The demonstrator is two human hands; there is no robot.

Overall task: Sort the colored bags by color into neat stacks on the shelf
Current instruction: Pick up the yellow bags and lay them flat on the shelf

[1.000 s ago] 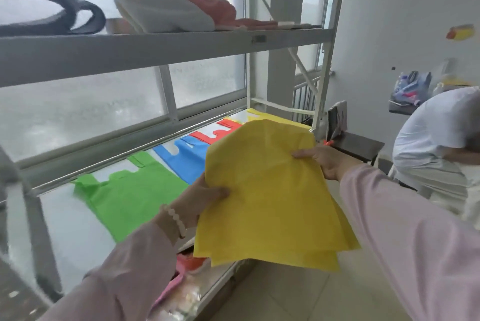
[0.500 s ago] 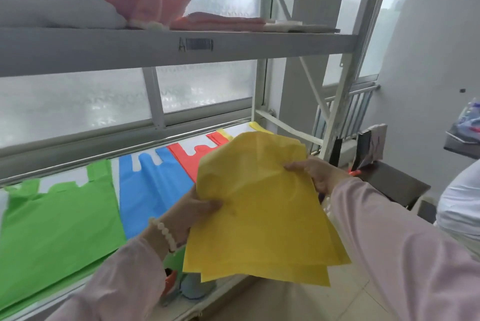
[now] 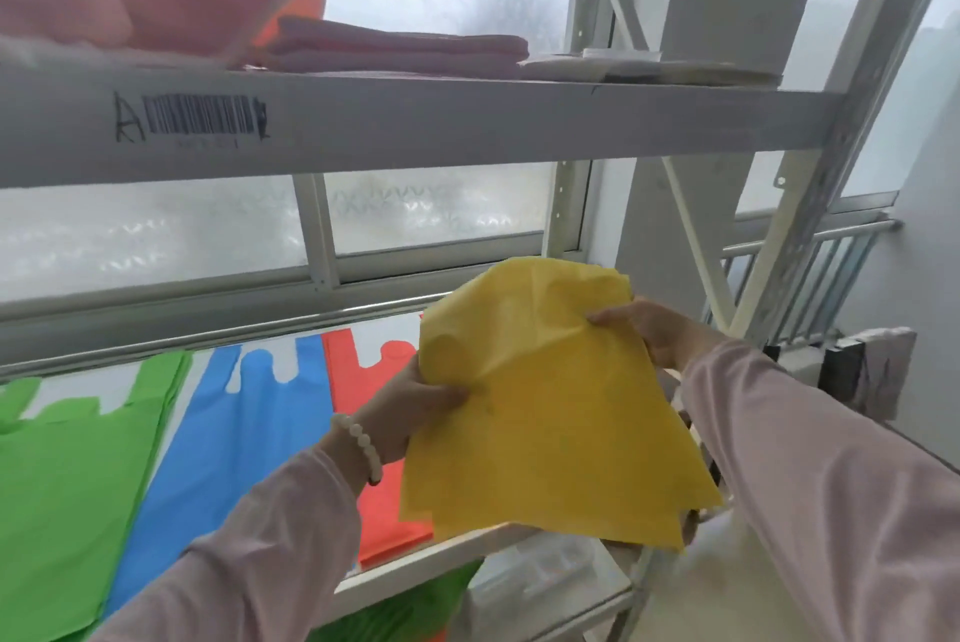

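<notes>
I hold a bundle of yellow bags over the right end of the white shelf. My left hand pinches the bundle's left edge, thumb on top. My right hand grips its upper right edge. On the shelf lie flat stacks: green bags at the left, blue bags in the middle, red bags beside them, partly under the yellow bundle. Any yellow stack on the shelf is hidden by the bundle.
The upper shelf's beam carries a barcode label; pink folded cloths lie on it. A slanted steel upright stands at the right end. More green bags show on the shelf below. A frosted window runs behind.
My view has moved closer to the shelf and swung right. The yellow bundle has travelled toward the shelf's right end, still held by both hands. The person in white has left the view.
</notes>
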